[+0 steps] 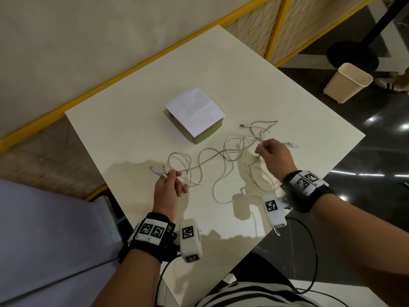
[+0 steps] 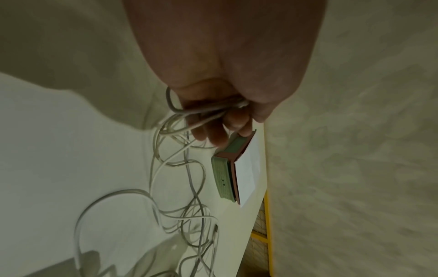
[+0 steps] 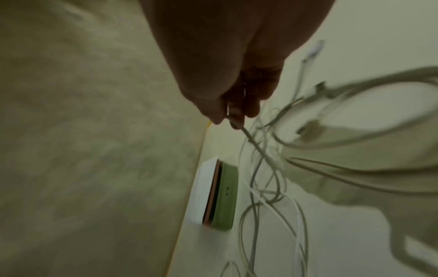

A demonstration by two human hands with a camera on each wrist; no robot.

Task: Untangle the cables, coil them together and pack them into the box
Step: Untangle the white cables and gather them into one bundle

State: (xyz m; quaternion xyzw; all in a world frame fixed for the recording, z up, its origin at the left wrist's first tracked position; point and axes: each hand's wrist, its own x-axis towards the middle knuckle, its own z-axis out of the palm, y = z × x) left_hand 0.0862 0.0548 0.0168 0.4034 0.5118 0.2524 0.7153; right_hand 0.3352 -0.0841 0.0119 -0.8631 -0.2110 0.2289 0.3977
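Observation:
Tangled white cables (image 1: 221, 156) sprawl over the white table (image 1: 137, 120) between my hands. My left hand (image 1: 169, 182) grips a bunch of cable ends, their plugs (image 1: 156, 170) sticking out to the left; the left wrist view shows the cables (image 2: 208, 110) pinched under my thumb. My right hand (image 1: 271, 155) pinches one cable strand near the right tangle, seen as a taut strand (image 3: 251, 140) leaving my fingertips. The box (image 1: 194, 116) sits behind the cables, green-sided with a white lid on top (image 2: 225, 180) (image 3: 222, 195).
A loose plug (image 1: 293, 145) lies just beyond my right hand. The table's right edge runs close to my right wrist. A beige waste bin (image 1: 347, 85) stands on the dark floor at right. A yellow-framed partition (image 1: 265, 29) borders the table's far side.

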